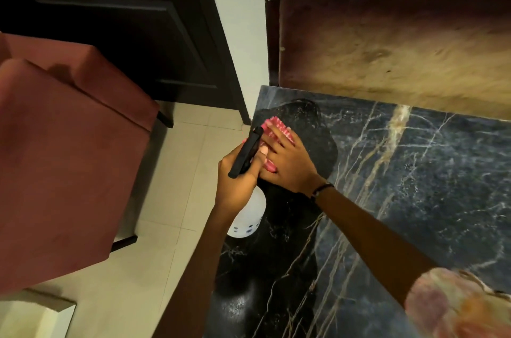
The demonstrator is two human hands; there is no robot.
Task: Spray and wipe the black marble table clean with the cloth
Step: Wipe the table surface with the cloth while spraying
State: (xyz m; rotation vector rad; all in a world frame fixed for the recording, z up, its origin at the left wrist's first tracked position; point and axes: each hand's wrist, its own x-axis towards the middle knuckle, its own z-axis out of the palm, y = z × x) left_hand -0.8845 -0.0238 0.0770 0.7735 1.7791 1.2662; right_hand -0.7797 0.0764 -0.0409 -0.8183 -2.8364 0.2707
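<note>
The black marble table with pale veins fills the right and lower middle. My right hand lies flat on a pink cloth near the table's far left corner, fingers spread over it. My left hand grips the black trigger head of a white spray bottle, held at the table's left edge right beside my right hand. Most of the cloth is hidden under my right hand.
Two dark red upholstered chairs stand on the pale tiled floor left of the table. A dark door and a white wall corner lie beyond. A brown wooden panel backs the table's far edge.
</note>
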